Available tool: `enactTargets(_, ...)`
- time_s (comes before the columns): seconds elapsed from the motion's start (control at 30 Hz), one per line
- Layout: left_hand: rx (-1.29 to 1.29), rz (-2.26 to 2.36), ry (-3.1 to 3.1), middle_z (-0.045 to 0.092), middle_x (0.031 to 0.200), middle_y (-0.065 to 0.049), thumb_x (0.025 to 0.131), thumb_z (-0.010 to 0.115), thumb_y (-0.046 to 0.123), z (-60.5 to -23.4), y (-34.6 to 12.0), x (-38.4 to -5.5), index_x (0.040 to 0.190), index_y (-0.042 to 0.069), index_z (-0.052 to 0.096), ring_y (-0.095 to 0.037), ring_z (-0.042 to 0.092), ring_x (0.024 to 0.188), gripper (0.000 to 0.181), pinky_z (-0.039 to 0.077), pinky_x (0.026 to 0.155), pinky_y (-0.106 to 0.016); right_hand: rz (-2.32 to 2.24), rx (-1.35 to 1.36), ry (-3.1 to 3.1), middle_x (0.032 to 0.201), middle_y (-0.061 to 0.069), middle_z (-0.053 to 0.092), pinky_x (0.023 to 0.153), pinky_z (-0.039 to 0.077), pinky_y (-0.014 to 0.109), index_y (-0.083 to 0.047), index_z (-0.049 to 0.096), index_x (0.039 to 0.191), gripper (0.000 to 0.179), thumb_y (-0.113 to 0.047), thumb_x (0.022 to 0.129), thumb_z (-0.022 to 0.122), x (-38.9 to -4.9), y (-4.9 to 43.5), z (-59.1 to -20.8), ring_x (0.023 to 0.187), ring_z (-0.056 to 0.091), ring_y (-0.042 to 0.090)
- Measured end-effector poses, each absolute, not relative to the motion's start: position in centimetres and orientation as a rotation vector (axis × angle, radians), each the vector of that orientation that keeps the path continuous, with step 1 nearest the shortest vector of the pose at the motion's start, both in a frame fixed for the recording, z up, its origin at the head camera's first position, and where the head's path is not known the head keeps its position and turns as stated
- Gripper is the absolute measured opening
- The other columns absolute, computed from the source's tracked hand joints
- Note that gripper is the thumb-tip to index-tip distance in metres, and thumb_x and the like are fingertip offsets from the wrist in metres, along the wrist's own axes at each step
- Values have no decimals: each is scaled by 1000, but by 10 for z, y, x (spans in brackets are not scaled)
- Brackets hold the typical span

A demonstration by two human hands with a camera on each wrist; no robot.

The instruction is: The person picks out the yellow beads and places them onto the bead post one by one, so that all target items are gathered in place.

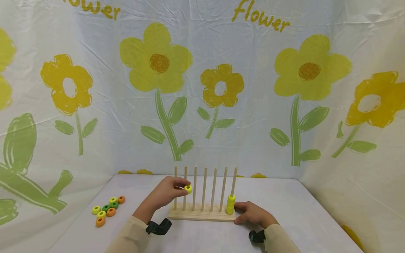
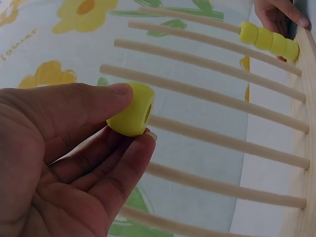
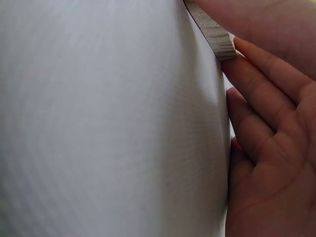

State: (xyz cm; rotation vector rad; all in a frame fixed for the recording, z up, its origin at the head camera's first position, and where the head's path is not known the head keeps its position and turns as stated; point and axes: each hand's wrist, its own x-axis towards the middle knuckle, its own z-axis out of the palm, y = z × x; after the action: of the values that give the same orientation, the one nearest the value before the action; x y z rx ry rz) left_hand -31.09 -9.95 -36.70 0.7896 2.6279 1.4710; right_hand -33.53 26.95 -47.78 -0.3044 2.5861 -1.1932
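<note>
My left hand (image 1: 167,192) pinches a yellow bead (image 2: 131,109) between thumb and fingertips, its hole showing. The bead is up among the left-hand pegs of a wooden peg rack (image 1: 202,215); in the left wrist view it appears in front of the pegs, and I cannot tell whether it touches one. Several yellow beads (image 1: 231,204) are stacked on the rack's rightmost peg, while the other pegs are bare. At the right end of the rack's base (image 3: 219,42), my right hand (image 1: 253,213) holds the wood between thumb and fingers.
Left of the rack, several loose yellow, green and orange beads (image 1: 110,212) lie grouped on the white tabletop (image 1: 202,239). A flower-printed curtain (image 1: 253,140) hangs behind the table and along both sides. Both wrists wear black bands (image 1: 159,227).
</note>
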Motion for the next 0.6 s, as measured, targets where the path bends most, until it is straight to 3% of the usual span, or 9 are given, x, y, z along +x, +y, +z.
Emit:
enactTargets(0.3, 871, 1439, 2621, 66, 121, -3, 89, 71, 27, -354, -77, -311, 118, 16, 68, -22, 64, 110, 32, 55, 90, -39, -1195, -310, 2587, 143, 18, 51, 110, 23, 68, -4, 58, 134, 73, -20, 68, 86, -335, 270, -477, 137, 38, 44)
enactTargets(0.6, 960, 1411, 2603, 68, 116, -4, 90, 69, 24, -337, -58, -312, 121, 11, 67, -19, 65, 109, 33, 57, 87, -34, -1194, -312, 2582, 143, 19, 51, 110, 22, 68, -3, 58, 134, 74, -21, 68, 86, -333, 270, -476, 137, 37, 44)
